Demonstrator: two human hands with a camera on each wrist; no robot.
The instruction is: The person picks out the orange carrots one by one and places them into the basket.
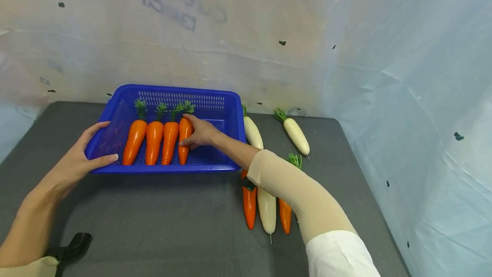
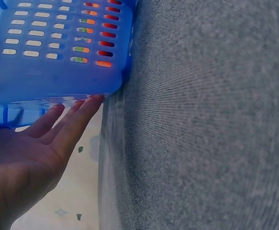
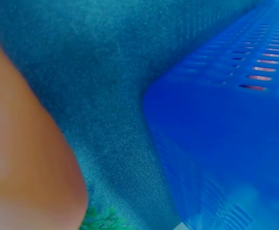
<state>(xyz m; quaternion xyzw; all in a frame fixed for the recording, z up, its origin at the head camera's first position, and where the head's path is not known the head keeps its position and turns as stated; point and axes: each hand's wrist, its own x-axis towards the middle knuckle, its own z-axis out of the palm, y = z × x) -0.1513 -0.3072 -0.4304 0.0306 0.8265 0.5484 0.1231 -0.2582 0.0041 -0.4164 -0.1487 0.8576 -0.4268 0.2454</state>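
A blue plastic basket (image 1: pixel 215 168) with slotted walls stands on the dark grey table. My left hand (image 1: pixel 78 157) grips its left end, thumb over the front rim and fingers at the side wall. In the left wrist view, the fingers (image 2: pixel 79 120) of that hand lie against the outer wall. Inside the basket, three orange carrots with green tops, the left carrot (image 1: pixel 134 142), the middle carrot (image 1: pixel 154 142) and the right carrot (image 1: pixel 170 142), lie side by side. Beside them my right hand (image 1: pixel 201 131) holds another carrot (image 1: pixel 184 153) between thumb and fingers, its tip toward the front wall.
Right of the basket lie a white radish (image 1: pixel 253 131), a second radish (image 1: pixel 267 210) and two carrots, one carrot (image 1: pixel 249 208) partly under my right forearm. Another white radish (image 1: pixel 296 136) lies farther back right. Translucent sheeting (image 1: pixel 250 33) hangs behind the table.
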